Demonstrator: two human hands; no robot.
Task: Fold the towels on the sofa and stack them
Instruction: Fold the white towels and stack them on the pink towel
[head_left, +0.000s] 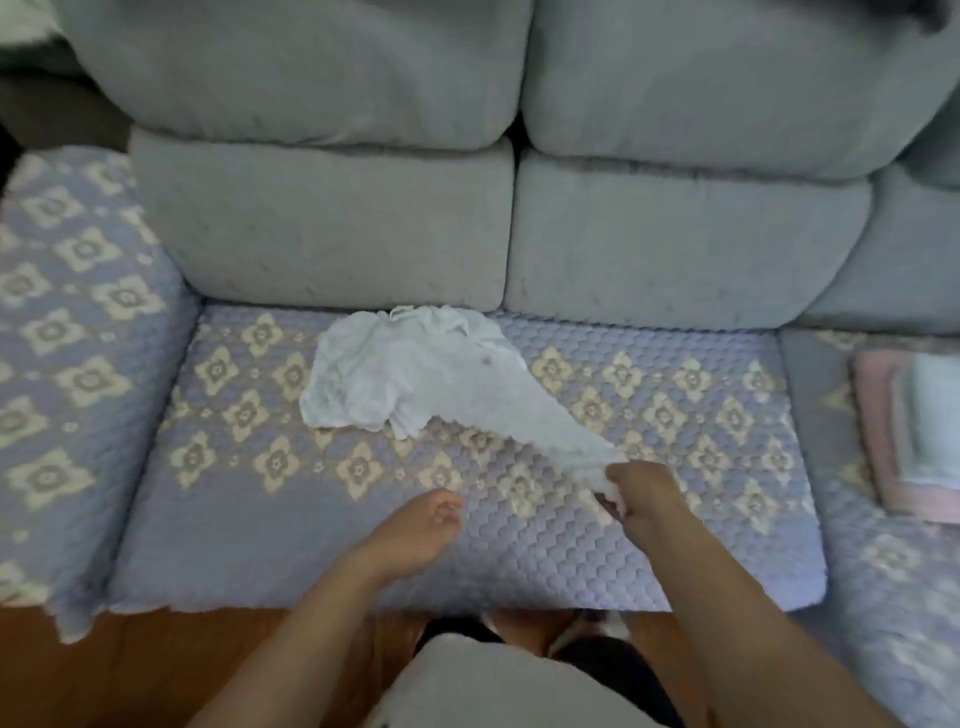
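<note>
A crumpled white towel lies on the sofa seat, which is covered in lilac quilted fabric with cream flowers. One corner of the towel is stretched toward me. My right hand grips that corner in a fist, just above the seat's front half. My left hand hovers to its left over the seat, fingers loosely curled and holding nothing. At the far right a stack of folded towels, pink beneath and pale blue on top, rests on the adjoining seat.
Grey back cushions rise behind the seat. A covered armrest bounds the left side. Wooden floor shows below the sofa's front edge, along with my legs.
</note>
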